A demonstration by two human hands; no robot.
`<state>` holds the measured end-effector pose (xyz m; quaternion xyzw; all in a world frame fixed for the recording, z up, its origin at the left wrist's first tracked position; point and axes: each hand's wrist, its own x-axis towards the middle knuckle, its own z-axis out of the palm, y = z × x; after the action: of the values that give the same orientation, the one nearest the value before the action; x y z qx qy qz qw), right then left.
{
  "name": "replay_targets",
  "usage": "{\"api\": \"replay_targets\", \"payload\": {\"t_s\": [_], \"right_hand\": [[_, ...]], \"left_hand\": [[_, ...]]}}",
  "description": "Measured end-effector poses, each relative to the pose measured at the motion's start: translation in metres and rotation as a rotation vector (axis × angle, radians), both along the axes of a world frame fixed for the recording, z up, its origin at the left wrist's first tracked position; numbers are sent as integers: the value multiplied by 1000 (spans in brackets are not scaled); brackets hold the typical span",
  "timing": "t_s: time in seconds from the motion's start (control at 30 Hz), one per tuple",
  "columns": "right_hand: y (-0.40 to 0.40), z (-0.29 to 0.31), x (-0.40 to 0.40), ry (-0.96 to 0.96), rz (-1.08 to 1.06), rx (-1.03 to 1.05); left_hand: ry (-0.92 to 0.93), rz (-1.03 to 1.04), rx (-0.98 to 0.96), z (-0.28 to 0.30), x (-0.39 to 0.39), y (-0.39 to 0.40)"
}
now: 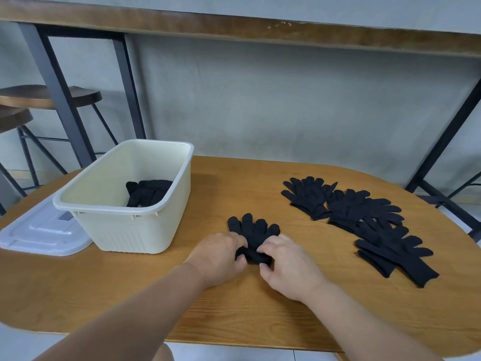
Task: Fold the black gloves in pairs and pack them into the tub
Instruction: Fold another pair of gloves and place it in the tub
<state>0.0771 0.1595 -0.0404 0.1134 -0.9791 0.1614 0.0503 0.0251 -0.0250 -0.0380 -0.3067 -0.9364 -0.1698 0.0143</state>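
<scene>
Both hands (220, 254) (285, 264) pinch glove pair (253, 230) cuff, fingers pointing away.

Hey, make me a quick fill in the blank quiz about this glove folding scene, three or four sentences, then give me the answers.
1. Both hands grip the cuff end of the glove pair lying on the ____.
2. One folded bundle already sits inside the cream ____.
3. The white lid lies on the tub's ____ side.
4. The unfolded gloves lie to the ____ of the hands.

Answers: table; tub; left; right
</scene>
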Motion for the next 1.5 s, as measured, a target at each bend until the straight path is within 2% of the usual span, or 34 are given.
{"api": "replay_targets", "payload": {"t_s": [0.17,0.3,0.4,0.5,0.6,0.73,0.83,0.9,1.0,1.1,1.17,1.27,1.33,1.5], "right_hand": [[-1,7,-5,-263,-150,-416],[-5,7,-14,-342,-243,-411],[-8,6,-22,-307,-294,-423],[-9,3,-25,-222,-354,-371],[-11,-1,-24,-114,-315,-271],[-11,-7,-19,5,-132,-66],[-3,-3,-15,9,-25,-31],[2,-2,-14,-14,12,8],[-1,1,-14,53,43,69],[-5,0,-13,122,83,93],[-5,0,-13,78,48,17],[-6,8,-19,-156,-96,-307],[-6,13,-27,-278,-174,-462],[-8,11,-48,-322,-277,-440]], "left_hand": [[-301,163,227,-1,-2,-6],[-344,205,236,-2,-7,-2],[-345,243,251,-1,-13,3],[-343,262,216,-2,-19,6],[-292,279,150,-7,-20,9],[-94,200,138,-9,-17,10],[90,45,37,-9,-17,5],[79,-17,21,-10,-15,-2],[54,-72,-55,-10,-15,-9],[82,-90,-52,-1,-12,-7],[-35,-30,20,6,-9,-7],[-284,111,161,8,-12,-8],[-326,162,187,6,-18,-7],[-278,224,152,-3,-34,0]]}}
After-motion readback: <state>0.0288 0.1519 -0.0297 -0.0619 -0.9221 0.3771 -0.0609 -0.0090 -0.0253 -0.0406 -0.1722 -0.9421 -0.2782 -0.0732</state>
